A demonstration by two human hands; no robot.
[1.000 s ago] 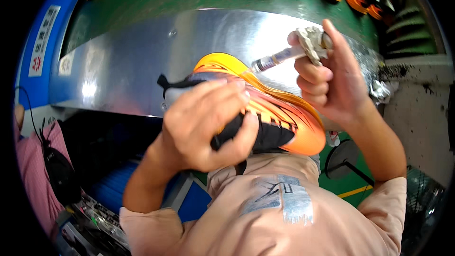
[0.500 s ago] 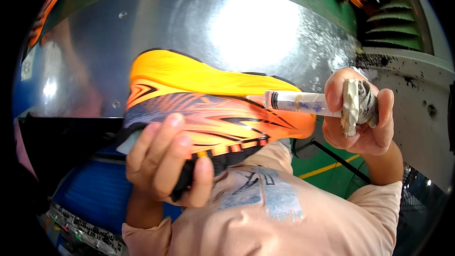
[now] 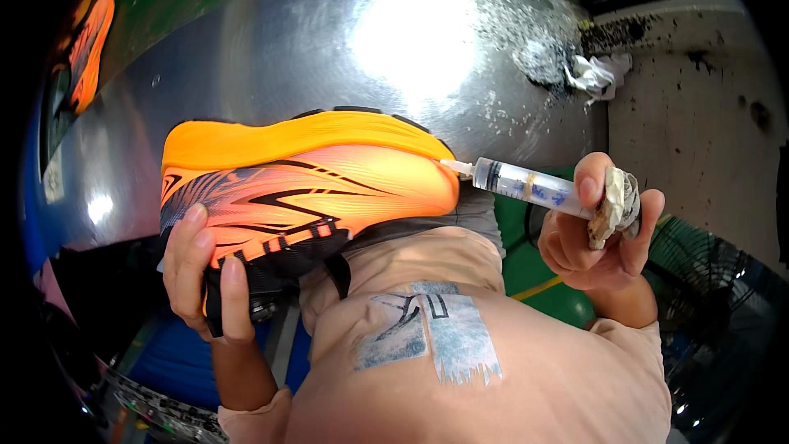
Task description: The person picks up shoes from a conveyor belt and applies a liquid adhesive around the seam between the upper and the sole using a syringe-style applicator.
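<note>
My left hand [image 3: 200,275] is wrapped round the dark heel and collar side of an orange running shoe [image 3: 329,189], which lies on its side in the air with its yellow-orange sole edge facing away from me. In my right hand [image 3: 604,226] is a clear plastic syringe [image 3: 526,185], gripped at its plunger end, where a wad of whitish wrapping [image 3: 615,207] surrounds it. The syringe's thin tip touches, or nearly touches, the seam between sole and upper at the right end of the shoe.
A shiny metal work surface [image 3: 271,49] extends beyond the shoe. Crumpled white tissue [image 3: 598,76] lies by dark stains at its right end, beside a stained pale panel [image 3: 690,131]. Another orange shoe [image 3: 90,53] stands far left. A black fan [image 3: 690,279] is at lower right.
The shoe has shifted left and now lies more level. The syringe tip has gone from the shoe's side to the seam at its right end. My left hand has moved left with the shoe.
</note>
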